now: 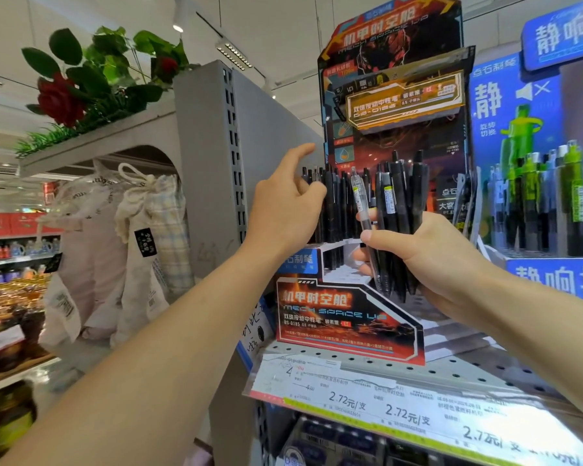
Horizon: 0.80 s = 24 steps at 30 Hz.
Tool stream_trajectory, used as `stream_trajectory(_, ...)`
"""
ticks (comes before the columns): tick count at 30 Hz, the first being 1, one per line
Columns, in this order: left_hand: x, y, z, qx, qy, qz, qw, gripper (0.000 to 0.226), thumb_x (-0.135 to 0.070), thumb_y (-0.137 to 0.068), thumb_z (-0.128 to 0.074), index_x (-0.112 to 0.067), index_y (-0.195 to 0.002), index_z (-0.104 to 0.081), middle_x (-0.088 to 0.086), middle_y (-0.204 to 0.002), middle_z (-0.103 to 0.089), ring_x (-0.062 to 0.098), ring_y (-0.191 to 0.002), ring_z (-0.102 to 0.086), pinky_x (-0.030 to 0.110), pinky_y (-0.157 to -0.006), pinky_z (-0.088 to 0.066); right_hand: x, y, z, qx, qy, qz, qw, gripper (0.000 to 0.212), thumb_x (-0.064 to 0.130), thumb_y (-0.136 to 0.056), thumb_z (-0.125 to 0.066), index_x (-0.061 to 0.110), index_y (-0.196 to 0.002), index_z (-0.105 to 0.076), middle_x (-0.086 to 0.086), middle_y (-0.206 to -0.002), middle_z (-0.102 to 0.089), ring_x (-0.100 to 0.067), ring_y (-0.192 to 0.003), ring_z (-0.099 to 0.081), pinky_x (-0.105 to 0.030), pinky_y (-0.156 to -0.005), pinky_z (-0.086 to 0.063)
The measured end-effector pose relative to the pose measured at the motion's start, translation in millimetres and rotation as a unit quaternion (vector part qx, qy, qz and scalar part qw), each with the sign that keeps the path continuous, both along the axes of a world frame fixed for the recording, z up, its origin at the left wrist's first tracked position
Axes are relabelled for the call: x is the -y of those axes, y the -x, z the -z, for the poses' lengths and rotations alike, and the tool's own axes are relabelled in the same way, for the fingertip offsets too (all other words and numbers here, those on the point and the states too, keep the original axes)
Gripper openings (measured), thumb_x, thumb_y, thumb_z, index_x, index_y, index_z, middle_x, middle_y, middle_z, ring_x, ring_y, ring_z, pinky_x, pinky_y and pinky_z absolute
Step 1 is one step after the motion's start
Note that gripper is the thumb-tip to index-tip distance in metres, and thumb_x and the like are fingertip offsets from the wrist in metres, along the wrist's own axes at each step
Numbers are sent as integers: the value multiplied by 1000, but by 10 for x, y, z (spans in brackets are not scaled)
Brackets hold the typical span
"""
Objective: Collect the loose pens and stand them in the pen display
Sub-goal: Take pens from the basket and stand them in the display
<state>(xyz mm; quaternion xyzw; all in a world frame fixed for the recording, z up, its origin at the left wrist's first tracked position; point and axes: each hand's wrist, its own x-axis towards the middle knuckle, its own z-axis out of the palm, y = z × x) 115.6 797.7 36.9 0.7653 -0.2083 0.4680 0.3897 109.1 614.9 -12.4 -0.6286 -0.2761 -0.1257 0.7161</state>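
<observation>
1. Gripping a bundle of black pens (399, 230), the right hand (428, 260) sits at about 3 o'clock of centre, fingers and thumb curled round the barrels, which stand roughly upright with their clicker ends up.
2. One clear-barrelled pen (362, 210) leans at the bundle's 9 o'clock edge, held under the right thumb (381, 237).
3. The left hand (285, 210) is raised at the 9 o'clock side of the bundle, index finger stretched up toward 1 o'clock, the other fingers loosely bent against the tops of a row of black pens already standing (334, 210) in the pen display (344, 317); whether it pinches one cannot be told.
4. The pen display is a red-and-black card stand with a stepped white tray; its tall backboard rises to 12 o'clock.
5. It rests on a perforated grey shelf (418, 368), whose front edge carries price labels (384, 405) at 6 o'clock.
6. A blue display of green pens (546, 203) stands at 3 o'clock, just beside the red one.
7. Cloth drawstring bags (142, 230) hang at 9 o'clock, with a red artificial rose (59, 99) above them at 10 o'clock.
</observation>
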Motion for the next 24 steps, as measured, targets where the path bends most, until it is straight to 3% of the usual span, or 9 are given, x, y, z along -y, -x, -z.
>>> stream_trajectory(4, 33, 127, 11, -15, -5, 47, 999, 19, -33, -100, -56, -31, -116, -65, -10, -78, -71, -3, -61, -63, 13, -58, -48, -8, 0, 9, 24, 11, 15, 1000, 18, 4, -92, -71, 11, -109, -73, -11, -85, -79, -28, -82, -78, -36, -70, -64)
stream_trajectory(6, 97, 194, 22, -22, -47, 58, 997, 19, -38, -97, -61, -30, -114, -65, -11, -82, -73, -2, -66, -66, 12, -59, -49, -20, 4, 8, 48, 36, 39, 997, 15, 7, -91, -73, 16, -103, -74, -7, -83, -79, -24, -81, -78, -34, -67, -63)
stream_trajectory(9, 170, 238, -2, -27, -65, 36, 997, 27, -36, -92, -70, -29, -117, -64, -9, -81, -74, 3, -74, -70, 23, -71, -54, -26, 12, 10, 73, 59, 51, 994, 16, 11, -92, -73, 24, -101, -75, -6, -84, -79, -23, -83, -78, -38, -71, -63)
stream_trajectory(12, 166, 273, -59, -37, 9, 68, 997, 23, -22, -93, -69, -25, -115, -65, -4, -79, -74, 8, -76, -72, 31, -72, -60, 9, -1, 9, 78, 40, 53, 995, 15, 11, -93, -71, 23, -101, -75, -10, -84, -79, -26, -83, -78, -38, -68, -63)
stream_trajectory(15, 64, 293, -153, -19, 136, 118, 983, 22, -12, -96, -64, -24, -115, -64, -8, -74, -74, 12, -72, -74, 25, -63, -60, 54, -42, 0, 59, 13, 74, 995, 15, 9, -93, -71, 20, -101, -76, -12, -87, -78, -24, -82, -78, -40, -70, -63)
stream_trajectory(17, -33, 286, -207, 26, 149, 73, 986, 30, -13, -96, -63, -25, -124, -62, -6, -81, -73, 12, -77, -74, 27, -65, -61, 52, -54, 3, 47, 9, 62, 997, 14, 6, -94, -69, 16, -103, -74, -13, -86, -76, -26, -78, -77, -42, -69, -65)
stream_trajectory(20, -152, 263, -197, 91, 95, -4, 991, 46, -19, -96, -64, -30, -138, -52, -8, -87, -69, 10, -82, -71, 38, -72, -63, 19, -59, 15, 43, 26, 51, 997, 17, 5, -95, -67, 16, -106, -73, -8, -69, -71, -23, -64, -70, -37, -62, -62)
stream_trajectory(24, -194, 225, -138, 126, 50, -44, 990, 37, -22, -93, -67, -39, -121, -50, -11, -83, -67, 6, -73, -70, 44, -75, -62, -9, -65, 18, 25, 38, 21, 999, 23, 4, -96, -65, 19, -114, -70, -8, -63, -65, -23, -59, -62, -30, -61, -55)
